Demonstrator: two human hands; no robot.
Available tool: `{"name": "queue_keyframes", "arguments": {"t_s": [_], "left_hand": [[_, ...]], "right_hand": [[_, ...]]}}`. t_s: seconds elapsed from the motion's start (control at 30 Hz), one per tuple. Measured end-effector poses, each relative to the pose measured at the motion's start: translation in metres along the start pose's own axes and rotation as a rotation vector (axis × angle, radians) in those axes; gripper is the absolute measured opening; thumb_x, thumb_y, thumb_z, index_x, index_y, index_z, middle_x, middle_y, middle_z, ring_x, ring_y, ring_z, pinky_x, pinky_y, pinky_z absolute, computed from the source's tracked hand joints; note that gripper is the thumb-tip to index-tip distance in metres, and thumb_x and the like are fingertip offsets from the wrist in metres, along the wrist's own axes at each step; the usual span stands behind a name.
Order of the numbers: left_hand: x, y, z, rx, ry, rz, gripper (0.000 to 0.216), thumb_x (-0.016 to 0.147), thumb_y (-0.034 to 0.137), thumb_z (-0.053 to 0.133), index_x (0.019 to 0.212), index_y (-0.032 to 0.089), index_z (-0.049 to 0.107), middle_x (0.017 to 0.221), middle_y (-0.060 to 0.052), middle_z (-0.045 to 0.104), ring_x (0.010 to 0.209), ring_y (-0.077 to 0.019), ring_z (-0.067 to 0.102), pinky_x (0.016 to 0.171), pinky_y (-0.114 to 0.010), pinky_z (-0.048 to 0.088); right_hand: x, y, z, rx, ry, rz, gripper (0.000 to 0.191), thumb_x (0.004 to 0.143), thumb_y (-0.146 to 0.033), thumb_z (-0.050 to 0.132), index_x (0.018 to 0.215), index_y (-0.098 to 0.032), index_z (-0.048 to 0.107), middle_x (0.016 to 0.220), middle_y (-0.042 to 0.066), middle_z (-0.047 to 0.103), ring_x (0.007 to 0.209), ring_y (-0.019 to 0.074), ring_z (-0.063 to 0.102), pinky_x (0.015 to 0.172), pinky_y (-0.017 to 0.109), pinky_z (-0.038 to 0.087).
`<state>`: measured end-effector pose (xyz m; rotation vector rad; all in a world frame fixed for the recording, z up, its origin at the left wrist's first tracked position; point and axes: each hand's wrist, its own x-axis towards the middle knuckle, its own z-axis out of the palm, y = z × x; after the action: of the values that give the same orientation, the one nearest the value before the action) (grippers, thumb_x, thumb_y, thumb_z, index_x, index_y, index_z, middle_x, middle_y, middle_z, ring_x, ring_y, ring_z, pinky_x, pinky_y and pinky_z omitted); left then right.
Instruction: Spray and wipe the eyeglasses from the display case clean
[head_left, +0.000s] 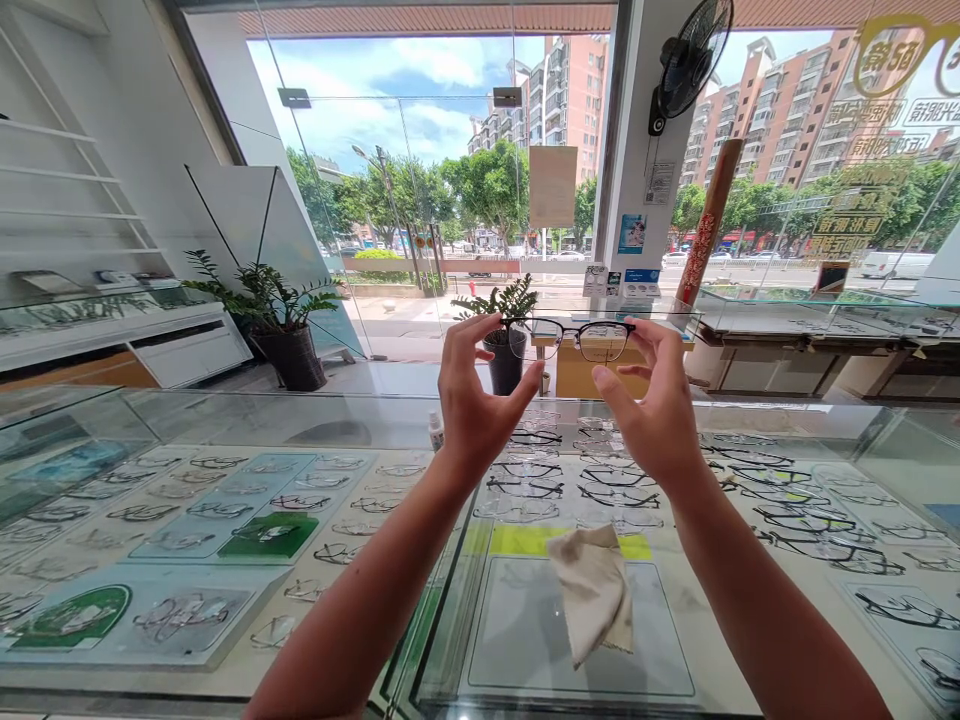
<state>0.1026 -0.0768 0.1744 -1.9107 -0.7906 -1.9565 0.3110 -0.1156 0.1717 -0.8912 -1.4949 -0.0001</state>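
I hold a pair of dark-framed glasses up in front of me, above a glass display counter. My left hand pinches the left end of the frame between thumb and fingers. My right hand grips the right end the same way. The lenses face the window. A beige cleaning cloth lies crumpled on the counter top below my hands, untouched.
Under the counter glass lie rows of several spectacle frames. A small white bottle stands by my left wrist. Potted plants stand on the floor beyond, and a wall fan hangs at upper right.
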Motion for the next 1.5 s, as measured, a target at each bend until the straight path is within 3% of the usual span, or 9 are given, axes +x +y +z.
{"name": "queue_keyframes", "arguments": {"t_s": [0.8, 1.2, 1.5], "left_hand": [[-0.003, -0.012, 0.007, -0.124, -0.008, -0.161, 0.067, 0.083, 0.033, 0.089, 0.14, 0.027, 0.054, 0.14, -0.012, 0.066, 0.132, -0.0281, 0.066, 0.09, -0.039, 0.061], [-0.002, -0.006, 0.004, -0.028, 0.033, -0.161, 0.067, 0.078, 0.042, 0.092, 0.131, 0.026, 0.055, 0.124, -0.009, 0.066, 0.111, -0.0257, 0.07, 0.081, -0.039, 0.06], [-0.002, -0.004, 0.005, -0.065, 0.042, -0.152, 0.069, 0.077, 0.041, 0.093, 0.132, 0.026, 0.054, 0.127, -0.009, 0.064, 0.117, -0.0261, 0.069, 0.083, -0.038, 0.062]], "right_hand": [[-0.006, -0.015, 0.001, -0.055, 0.013, -0.087, 0.06, 0.095, -0.035, 0.066, 0.151, -0.028, 0.047, 0.155, 0.016, 0.059, 0.142, 0.0348, 0.06, 0.102, 0.057, 0.063], [-0.004, -0.01, 0.001, -0.011, -0.002, -0.022, 0.054, 0.095, -0.037, 0.065, 0.147, -0.03, 0.051, 0.147, 0.014, 0.063, 0.136, 0.0343, 0.062, 0.102, 0.059, 0.062], [-0.004, -0.012, 0.001, -0.022, 0.0, -0.039, 0.053, 0.096, -0.037, 0.063, 0.147, -0.028, 0.051, 0.148, 0.014, 0.062, 0.138, 0.0338, 0.062, 0.103, 0.058, 0.062]]}}
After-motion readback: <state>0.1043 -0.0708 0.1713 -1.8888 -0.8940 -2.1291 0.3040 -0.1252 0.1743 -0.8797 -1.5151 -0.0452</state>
